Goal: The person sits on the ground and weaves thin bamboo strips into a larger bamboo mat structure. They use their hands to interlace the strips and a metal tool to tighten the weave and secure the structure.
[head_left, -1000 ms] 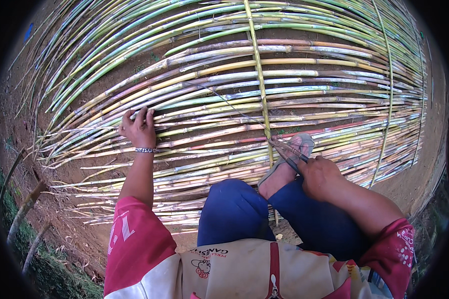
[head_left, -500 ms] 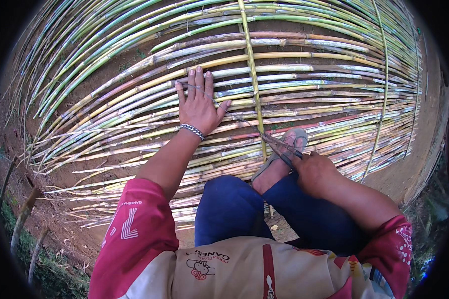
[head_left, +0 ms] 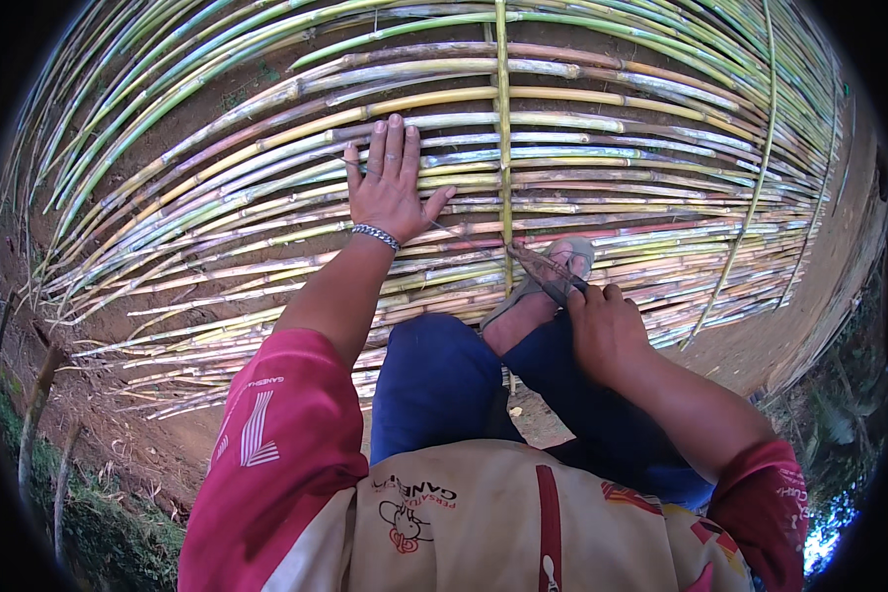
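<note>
My left hand (head_left: 389,193) lies flat on a lattice of long jointed canes (head_left: 311,138), its fingers stretched out and the thumb spread to the side. A thin wire (head_left: 451,231) runs from beside that thumb toward a crosswise yellow-green cane (head_left: 504,128). My right hand (head_left: 607,328) is closed round the dark handles of a pair of pliers (head_left: 541,268). Their worn metal jaws meet the wire at the crosswise cane; the exact grip is too small to make out. Whether the wire passes under my left palm is hidden.
My sandalled foot (head_left: 525,306) stands on the canes just behind the pliers. Another crosswise cane (head_left: 763,163) lies farther right. Wooden stakes (head_left: 37,414) rise at the left edge above green plants. Bare brown soil (head_left: 138,444) shows between and around the canes.
The whole view has shifted slightly, so the canes sit higher in the picture. My left hand stays flat on them. My right hand still holds the pliers at the wire.
</note>
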